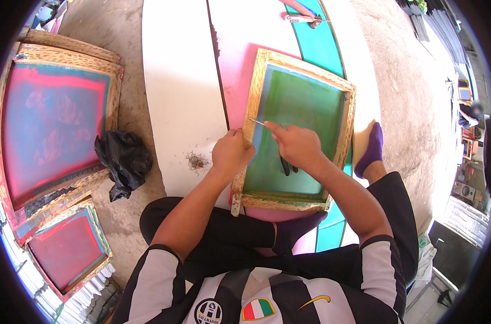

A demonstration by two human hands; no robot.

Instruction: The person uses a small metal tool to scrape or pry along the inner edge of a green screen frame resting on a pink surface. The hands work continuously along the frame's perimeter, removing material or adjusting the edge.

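A wooden screen-printing frame (254, 86) with green mesh lies tilted before me on the boards, across my folded legs. My left hand (230, 153) is closed on its left rail, fingers pressed together at the wood. My right hand (298, 144) grips a thin metal-shafted tool (257, 122), like a screwdriver, its tip touching the left rail just beyond my left hand. The tool's handle is hidden in my palm. Two black handles (285, 166), like those of pliers, show on the mesh under my right wrist. Left of the frame lies a small pile of what look like pulled staples (197, 160).
Further screen frames with pink and blue mesh (56, 121) stand at the left, with a smaller red one (68, 247) below. A crumpled black plastic bag (124, 161) sits beside them. A hammer (314, 22) and a red-and-white handled tool (297, 18) lie at the far edge.
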